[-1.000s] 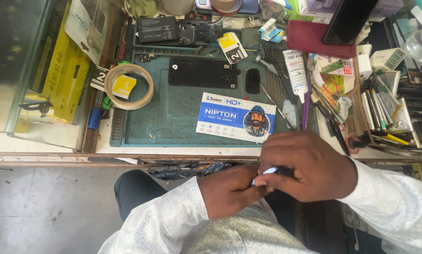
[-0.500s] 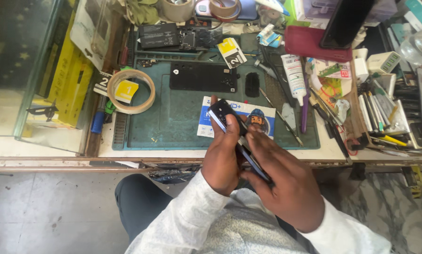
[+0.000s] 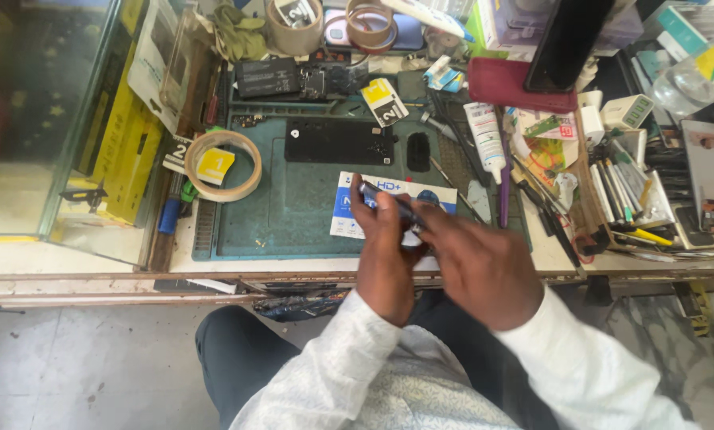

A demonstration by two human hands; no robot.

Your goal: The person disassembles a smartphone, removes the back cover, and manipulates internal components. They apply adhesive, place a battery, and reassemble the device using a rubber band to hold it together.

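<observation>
We see a crowded worktop (image 3: 178,253) carrying a green cutting mat (image 3: 293,215). On the mat lie a black phone panel (image 3: 339,142), a small black oval piece (image 3: 418,151) and a blue-and-white packet (image 3: 349,209). Left of the mat rests a tape ring (image 3: 218,166) around a yellow tag; to its right a white tube (image 3: 485,140) and a tray of pens and tools (image 3: 628,199).

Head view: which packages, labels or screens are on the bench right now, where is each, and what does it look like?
Flat blue and white package: on the green mat, under both hands.
Yellow and white tag: inside the tape ring, left of the mat.
Yellow and white card: at the mat's top edge, tilted.
Dark phone panel: rectangular, mid-mat.
Yellow boxes: far left, by the glass.
</observation>
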